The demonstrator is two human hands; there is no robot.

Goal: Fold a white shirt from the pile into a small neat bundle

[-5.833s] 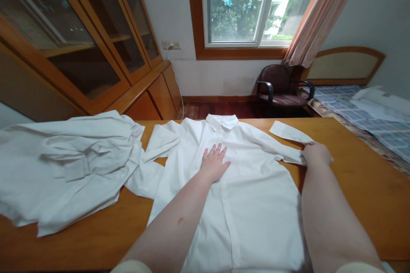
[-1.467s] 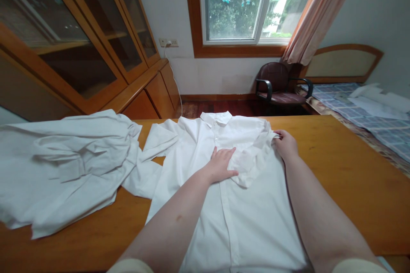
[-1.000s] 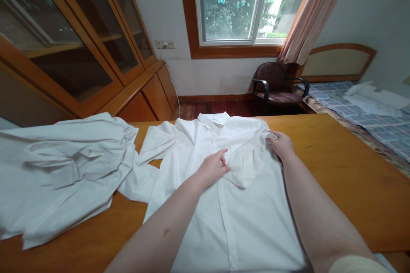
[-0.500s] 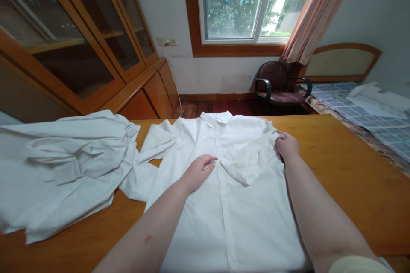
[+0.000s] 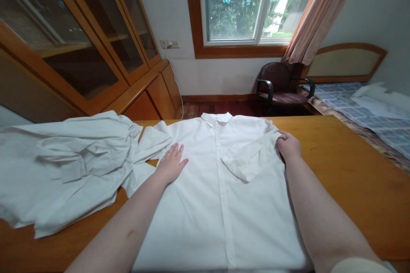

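Observation:
A white button-up shirt [image 5: 198,213] lies front side up on the wooden table, its collar toward the far edge. One sleeve [image 5: 245,162] is folded inward across the chest on the right. My left hand [image 5: 171,164] rests flat on the shirt's left chest near the other sleeve, fingers spread. At the right shoulder edge, my right hand [image 5: 289,146] is closed on the shirt by the folded sleeve; its fingertips are partly hidden under the cloth.
Another rumpled white garment [image 5: 80,170] lies on the left of the table [image 5: 339,187], touching the shirt's left sleeve. Beyond are a glass-door cabinet [image 5: 128,81], an office chair [image 5: 278,83] and a bed [image 5: 361,106] with a plaid cover.
My left hand has slid left from the button placket to the shirt's left chest, and its fingers are now spread. The left chest looks smoother. My right hand stays at the right edge.

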